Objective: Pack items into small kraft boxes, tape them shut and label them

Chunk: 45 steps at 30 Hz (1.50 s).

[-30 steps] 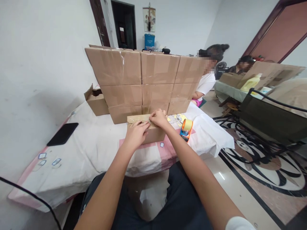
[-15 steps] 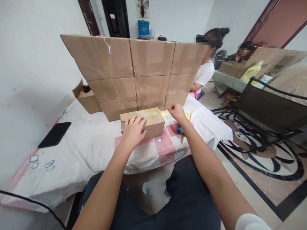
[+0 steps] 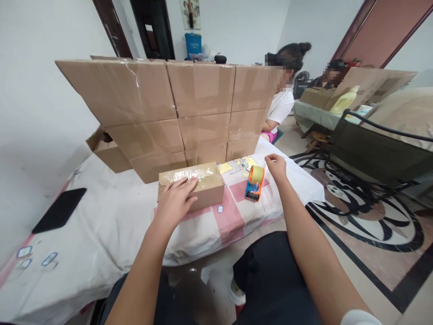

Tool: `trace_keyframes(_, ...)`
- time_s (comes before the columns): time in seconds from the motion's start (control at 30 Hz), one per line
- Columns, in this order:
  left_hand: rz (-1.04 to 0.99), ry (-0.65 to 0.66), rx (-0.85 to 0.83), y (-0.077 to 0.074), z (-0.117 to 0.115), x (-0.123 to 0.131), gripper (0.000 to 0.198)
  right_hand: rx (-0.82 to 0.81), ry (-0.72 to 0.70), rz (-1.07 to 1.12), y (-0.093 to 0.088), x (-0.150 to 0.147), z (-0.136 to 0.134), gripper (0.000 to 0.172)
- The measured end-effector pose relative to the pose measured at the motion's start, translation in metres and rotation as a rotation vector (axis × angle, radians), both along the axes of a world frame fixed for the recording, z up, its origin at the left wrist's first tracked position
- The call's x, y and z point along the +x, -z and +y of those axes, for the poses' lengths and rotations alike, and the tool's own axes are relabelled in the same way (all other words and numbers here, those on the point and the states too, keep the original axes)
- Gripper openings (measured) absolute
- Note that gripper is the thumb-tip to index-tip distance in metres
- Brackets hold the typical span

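Upon the carton (image 3: 207, 184), the left hand (image 3: 175, 199) lies spread, apparently steadying it; the right hand (image 3: 277, 168) is curled closed, contents indiscernible.

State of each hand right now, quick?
Left hand: open, resting on the carton.
Right hand: closed, near the tape dispenser; whether holding anything is unclear.

A carton (image 3: 211, 177) sits beneath the left hand (image 3: 174, 201) on a cloth-covered table (image 3: 108, 225), before a wall of stacked boxes (image 3: 203, 97); to its right lies a tape dispenser (image 3: 254, 183), with the right hand (image 3: 277, 167) just beyond. Another box (image 3: 115, 155) stands left of the stack, behind a tablet-like device (image 3: 60, 210), while a co-worker (image 3: 283, 106) is behind the stack's right end.
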<state>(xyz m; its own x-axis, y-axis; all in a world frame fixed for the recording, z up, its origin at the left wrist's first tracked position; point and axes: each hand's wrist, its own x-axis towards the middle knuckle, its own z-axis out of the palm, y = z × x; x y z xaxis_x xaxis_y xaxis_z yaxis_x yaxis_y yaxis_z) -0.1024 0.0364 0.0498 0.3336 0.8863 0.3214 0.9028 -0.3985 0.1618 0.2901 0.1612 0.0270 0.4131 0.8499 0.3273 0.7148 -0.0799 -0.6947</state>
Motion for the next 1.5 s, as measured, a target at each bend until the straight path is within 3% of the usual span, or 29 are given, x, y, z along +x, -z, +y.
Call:
trace_keyframes(0.1,0.001,0.004,0.008,0.001,0.002,-0.003,0.053,-0.076,-0.061,0.062,0.022,0.022,0.018,0.027)
trace_keyframes(0.23,-0.010,-0.006,0.002,0.002,0.011,-0.008,0.060,-0.192,-0.164,0.066,0.045,0.026,0.043,0.025)
trace_keyframes(0.33,-0.002,-0.004,0.014,0.006,0.019,-0.013,0.061,-0.325,-0.240,0.041,0.049,0.028,0.070,0.022)
trace_keyframes(0.47,0.019,0.026,0.028,0.014,0.022,-0.017,0.059,-0.513,-0.279,-0.014,0.049,0.030,0.106,0.031)
trace_keyframes(0.63,0.038,0.047,0.027,0.016,0.022,-0.018,0.058,-0.529,-0.344,-0.040,0.053,0.025,0.126,0.017)
trace_keyframes(0.9,0.038,0.037,0.018,0.013,0.021,-0.017,0.054,-0.412,-0.486,0.005,0.049,0.017,0.117,0.004)
trace_keyframes(1.27,-0.042,-0.080,-0.076,0.009,0.023,-0.026,0.049,-0.170,-0.479,0.058,0.019,0.021,0.085,0.007)
trace_keyframes(1.5,-0.031,-0.073,-0.084,0.009,0.023,-0.021,0.048,-0.209,-0.350,0.201,0.034,0.021,0.068,0.017)
